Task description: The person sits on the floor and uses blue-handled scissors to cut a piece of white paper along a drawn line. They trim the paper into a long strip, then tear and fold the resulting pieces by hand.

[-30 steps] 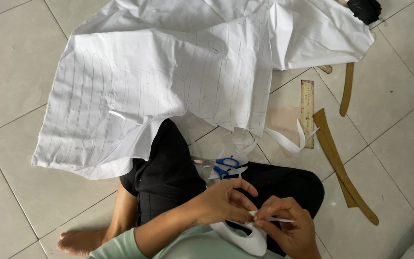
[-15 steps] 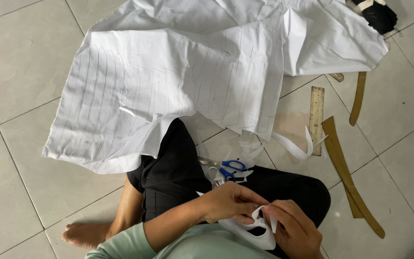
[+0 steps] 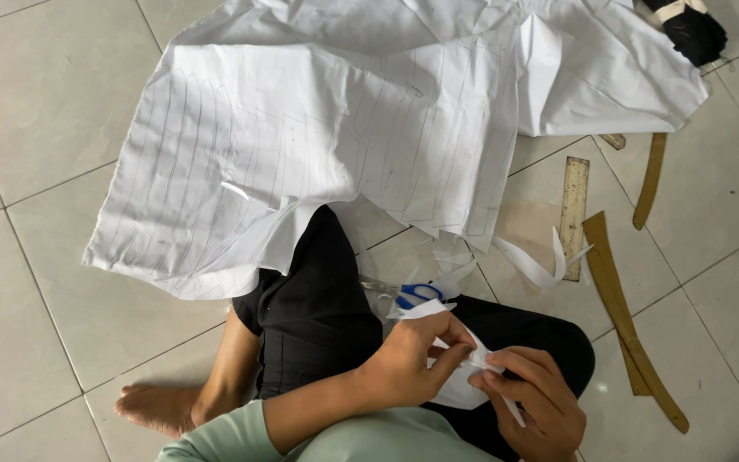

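A small white cut fabric piece (image 3: 459, 389) is pinched over the lap between the fingers of the left hand (image 3: 408, 364) and right hand (image 3: 534, 402), both closed on it. Blue-handled scissors (image 3: 416, 293) lie on the grey tiled floor (image 3: 53, 111) just beyond, beside a large white line-marked cloth (image 3: 301, 145). Wooden rulers (image 3: 573, 216) are laid to the right.

The scissors (image 3: 414, 295) lie half buried under paper scraps (image 3: 446, 282); the black bundle (image 3: 688, 30) runs off the top edge.

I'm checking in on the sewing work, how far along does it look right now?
Done: large white fabric sheet carries drawn lines, and cut white strips lie by the blue-handled scissors. In hand: left hand and right hand pinch a small white fabric piece. Left: most of the sheet looks uncut.
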